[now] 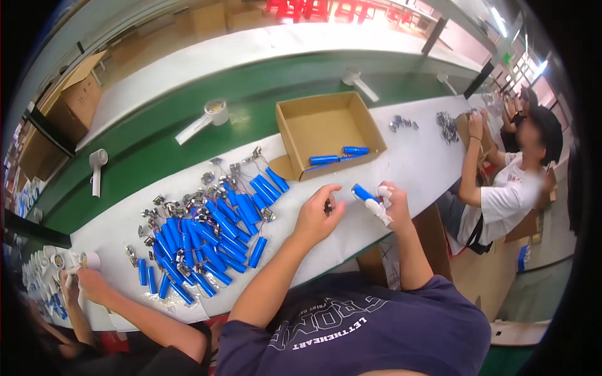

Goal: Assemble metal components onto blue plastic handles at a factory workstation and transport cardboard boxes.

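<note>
My right hand (394, 205), with white covers on some fingers, is closed around a blue cylindrical battery (361, 192) above the near edge of the bench. My left hand (318, 216) is to its left, fingers curled around a small dark piece (328, 205) too little to name. The two hands are apart. Left of my left forearm lies a wide heap of blue batteries (219, 219) wired to small metallic circuit parts (207, 178). Beyond my hands, an open cardboard box (288, 128) has several blue batteries (325, 160) inside.
A green conveyor belt (144, 141) runs behind the white bench (301, 235), carrying white handled housings (216, 113). Small metal parts (403, 123) lie right of the box. A co-worker (501, 188) sits at right; another person's forearm (150, 316) reaches in at left.
</note>
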Available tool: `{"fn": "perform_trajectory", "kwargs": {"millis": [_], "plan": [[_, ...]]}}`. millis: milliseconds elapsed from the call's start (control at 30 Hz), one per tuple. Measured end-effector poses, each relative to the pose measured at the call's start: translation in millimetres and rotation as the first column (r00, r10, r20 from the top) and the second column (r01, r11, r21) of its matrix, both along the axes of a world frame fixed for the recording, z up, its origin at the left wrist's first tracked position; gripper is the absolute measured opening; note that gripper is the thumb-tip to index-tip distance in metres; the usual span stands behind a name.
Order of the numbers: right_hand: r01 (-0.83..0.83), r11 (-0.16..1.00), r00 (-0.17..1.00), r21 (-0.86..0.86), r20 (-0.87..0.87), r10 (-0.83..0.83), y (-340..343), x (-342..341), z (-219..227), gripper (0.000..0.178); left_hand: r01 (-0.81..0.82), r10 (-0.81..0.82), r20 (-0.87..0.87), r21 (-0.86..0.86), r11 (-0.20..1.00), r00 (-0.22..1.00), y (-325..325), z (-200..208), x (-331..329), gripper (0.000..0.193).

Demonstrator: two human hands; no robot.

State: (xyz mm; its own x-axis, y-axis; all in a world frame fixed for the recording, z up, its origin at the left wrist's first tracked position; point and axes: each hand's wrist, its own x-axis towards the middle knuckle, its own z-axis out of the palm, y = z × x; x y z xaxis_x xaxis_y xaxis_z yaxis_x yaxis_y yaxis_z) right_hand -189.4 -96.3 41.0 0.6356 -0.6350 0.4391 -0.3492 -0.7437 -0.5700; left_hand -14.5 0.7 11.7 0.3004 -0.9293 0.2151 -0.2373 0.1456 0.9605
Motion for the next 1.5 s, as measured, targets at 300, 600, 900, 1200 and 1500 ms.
{"fn": "perform_trajectory", "kwargs": {"millis": [300,600,900,1200,1500], "plan": [[0.002,1.0,0.991,0.019,-0.132,0.001,25.9,-5.1,-20.8,0.026,0.14,-0.118,0.23,-0.083,0.987,0.966,-11.7,-17.7,-2.1,0.01],[-0.321,0.463,0.94,0.826,0.219,0.26,-0.8,22.4,-21.1,0.019,0.094,-0.085,0.075,-0.135,0.986,0.994,-5.7,-6.0,5.0,0.013],[-0.332,0.625,0.942,0.707,0.219,0.253,-10.0,39.7,-34.5,0.006,0.105,-0.105,0.017,-0.058,0.993,0.994,-9.8,-9.0,18.9,0.012],[-0.148,0.83,0.987,0.538,0.136,0.087,-3.7,45.5,-32.1,0.009,0.049,-0.05,0.204,0.011,0.999,0.978,-12.2,-11.4,13.2,0.019],[-0.143,0.902,0.959,0.407,0.283,0.024,-4.8,44.9,-37.9,0.004,0.154,-0.145,-0.513,-0.026,0.988,0.846,-15.4,-11.8,2.4,0.041]]}}
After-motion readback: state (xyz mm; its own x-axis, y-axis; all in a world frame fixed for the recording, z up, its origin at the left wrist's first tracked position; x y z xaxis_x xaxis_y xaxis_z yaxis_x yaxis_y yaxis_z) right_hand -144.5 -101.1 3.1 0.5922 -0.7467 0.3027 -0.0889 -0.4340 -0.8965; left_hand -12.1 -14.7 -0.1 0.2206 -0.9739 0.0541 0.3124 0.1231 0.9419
